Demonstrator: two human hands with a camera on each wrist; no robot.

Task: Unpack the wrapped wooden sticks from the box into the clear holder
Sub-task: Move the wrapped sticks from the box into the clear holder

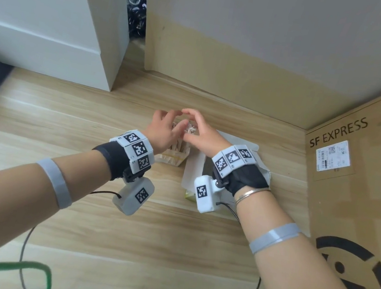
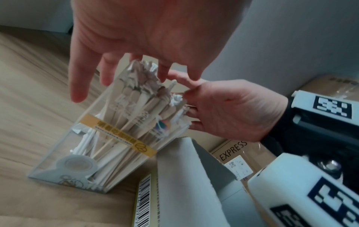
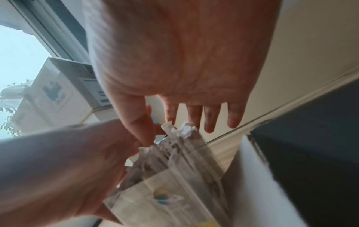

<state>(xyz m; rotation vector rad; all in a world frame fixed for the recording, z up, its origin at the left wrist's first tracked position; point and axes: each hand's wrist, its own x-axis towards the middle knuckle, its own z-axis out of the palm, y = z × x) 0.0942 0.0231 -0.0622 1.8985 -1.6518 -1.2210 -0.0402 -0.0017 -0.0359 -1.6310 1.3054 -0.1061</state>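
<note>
The clear holder (image 1: 173, 158) (image 2: 58, 153) stands on the wooden floor, packed with paper-wrapped wooden sticks (image 2: 136, 107) (image 3: 184, 153) and ringed by a yellow band. My left hand (image 1: 164, 128) (image 2: 136, 38) hovers over the crumpled wrapper tops with its fingers spread and nearly straight. My right hand (image 1: 198, 133) (image 2: 229, 110) (image 3: 174, 61) is against the right side of the bundle, fingers straight and thumb at the wrapper tips. Neither hand holds a separate stick. The open white box (image 1: 193, 167) (image 2: 184, 176) lies just right of the holder, under my right wrist; its inside is hidden.
A large brown SF Express carton (image 1: 352, 181) lies to the right. A white block (image 1: 41, 30) stands at the back left, and a wall with a beige base (image 1: 246, 61) runs close behind the holder. Cables (image 1: 22, 255) trail across the near floor.
</note>
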